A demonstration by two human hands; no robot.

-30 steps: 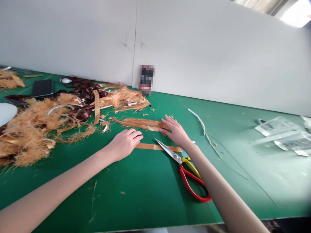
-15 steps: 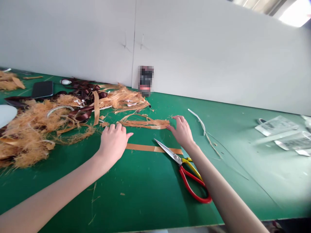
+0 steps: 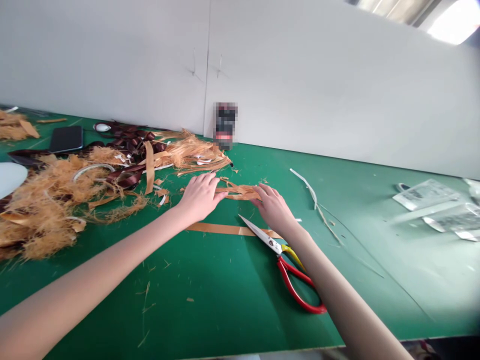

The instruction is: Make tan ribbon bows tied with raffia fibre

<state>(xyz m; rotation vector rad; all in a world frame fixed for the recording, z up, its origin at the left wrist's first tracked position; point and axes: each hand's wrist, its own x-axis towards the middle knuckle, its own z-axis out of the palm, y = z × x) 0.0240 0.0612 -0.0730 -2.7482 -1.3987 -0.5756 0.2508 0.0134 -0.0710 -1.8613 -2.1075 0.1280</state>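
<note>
A bundle of tan raffia-like strands [image 3: 240, 191] lies across the green table between my hands. My left hand [image 3: 200, 197] is closed around its left part, thumb and fingers on either side of it. At the right end, my right hand [image 3: 275, 207] pinches the strands between thumb and fingers, and that end is partly covered. Nearer to me is a flat tan ribbon strip [image 3: 221, 229]. Scissors [image 3: 273, 244] with one red and one yellow handle rest over the strip's right end, beneath my right forearm, which covers part of the handles.
Frayed tan fibres [image 3: 48, 200], dark brown ribbon [image 3: 129, 175] and a dark phone-like slab [image 3: 66, 139] crowd the left side. More tan strands [image 3: 195, 150] lie behind. A white strip [image 3: 305, 185] and clear plastic packets [image 3: 427, 194] are at right. A pale panel [image 3: 318, 85] borders the back.
My left hand has moved right and slightly away from me onto the strands, closing around them. My right hand has shifted slightly nearer over the bundle's end. The scissors stay put.
</note>
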